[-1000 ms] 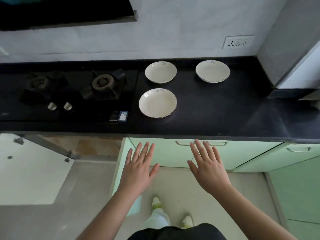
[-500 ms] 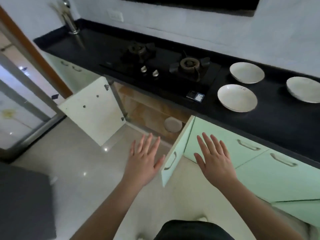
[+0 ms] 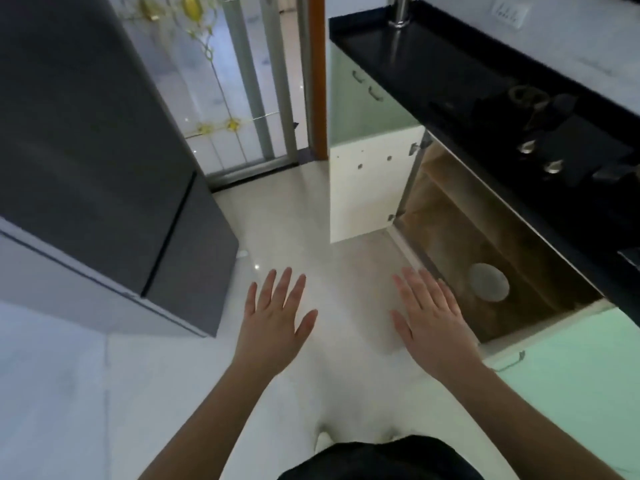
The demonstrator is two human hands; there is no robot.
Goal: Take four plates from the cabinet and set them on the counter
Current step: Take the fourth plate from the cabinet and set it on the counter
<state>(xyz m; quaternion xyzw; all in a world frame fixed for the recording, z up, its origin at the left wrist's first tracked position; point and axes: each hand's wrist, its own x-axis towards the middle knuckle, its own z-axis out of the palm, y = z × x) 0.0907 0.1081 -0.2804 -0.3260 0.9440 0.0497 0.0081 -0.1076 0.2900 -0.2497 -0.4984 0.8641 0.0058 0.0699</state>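
Plate (image 3: 488, 282) in cabinet (image 3: 491, 327), beside right hand (image 3: 427, 323).

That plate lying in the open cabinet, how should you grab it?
The plate lies flat on the cabinet floor, so probably take its near rim, thumb on top and fingers slid under. Reach in through the open front with the right hand, which is closest and holds nothing.
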